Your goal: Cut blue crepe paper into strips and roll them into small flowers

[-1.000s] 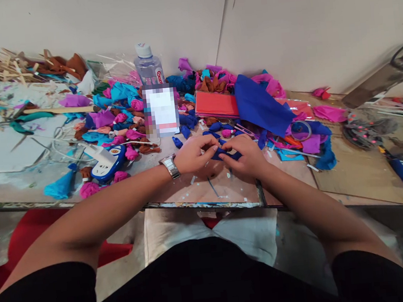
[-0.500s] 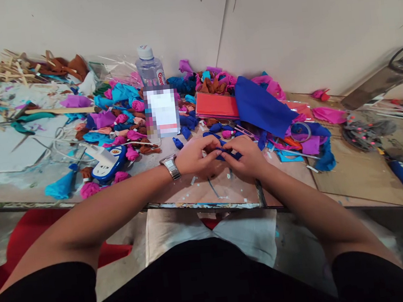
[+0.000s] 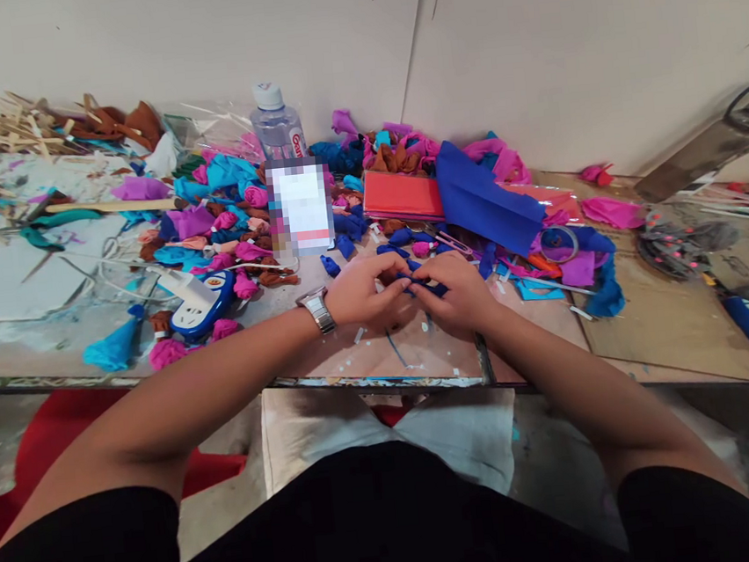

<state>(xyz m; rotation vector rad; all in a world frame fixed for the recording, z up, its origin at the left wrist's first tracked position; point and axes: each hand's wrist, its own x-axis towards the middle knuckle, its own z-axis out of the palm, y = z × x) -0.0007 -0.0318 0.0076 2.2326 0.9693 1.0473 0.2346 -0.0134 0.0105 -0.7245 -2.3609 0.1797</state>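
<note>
Above the near edge of the table, my left hand [image 3: 367, 290] and my right hand [image 3: 458, 291] meet fingertip to fingertip. Both are closed in a pinch on a small dark blue piece of crinkled paper or cloth [image 3: 438, 289], mostly hidden by the fingers. A silver watch [image 3: 316, 310] is on my left wrist. Just beyond the hands lie small twisted blue bundles [image 3: 400, 237] and a pink bundle [image 3: 422, 248]. A large blue sheet [image 3: 489, 199] of similar-looking material leans over the pile behind my right hand.
A clear bottle [image 3: 277, 129] stands behind a blurred-out card or screen [image 3: 302, 207]. To the left are a blue power strip [image 3: 201, 308], green-handled pliers [image 3: 61, 225] and wooden sticks [image 3: 22, 129]. Right of the hands sit a red packet [image 3: 402, 195], a tape roll [image 3: 558, 246] and cardboard [image 3: 669, 314].
Both hands keep their pinch on the dark blue piece in nearly the same place. Only a slight shift of the fingers shows, and the view has moved very little.
</note>
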